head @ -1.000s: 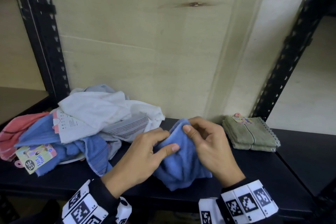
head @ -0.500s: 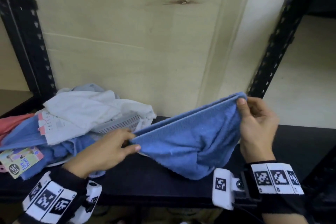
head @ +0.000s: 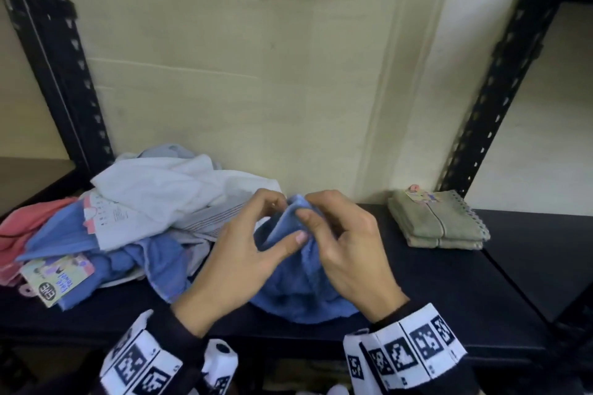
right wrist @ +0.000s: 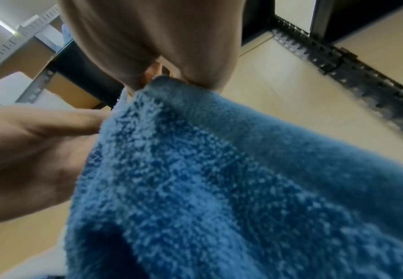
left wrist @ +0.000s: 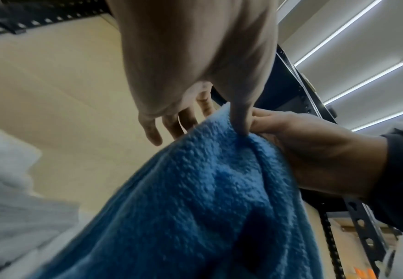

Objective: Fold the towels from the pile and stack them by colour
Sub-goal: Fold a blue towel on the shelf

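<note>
Head view: both hands' grip (head: 296, 228) on blue towel (head: 298, 292).

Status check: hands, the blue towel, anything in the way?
Both hands, left and right, pinch the blue towel at its top edge. Towel bunched, hanging to the shelf. Pile left, green stack right; nothing blocking.

the black shelf (head: 449, 282) lay bare btwn the blue towel (head: 301, 285) at centre and the folded green stack (head: 439, 224) at right, room for a hand there. bare strip also ran along the front edge under the pile of towels (head: 128, 218), which filled the left side back to the wall (head: 256, 74). black uprights (head: 57, 58) and (head: 500, 74) boxed the bay on both sides. both hands, left hand (head: 244, 253) and right hand (head: 346, 250), met over the blue towel and blocked the centre.
</note>
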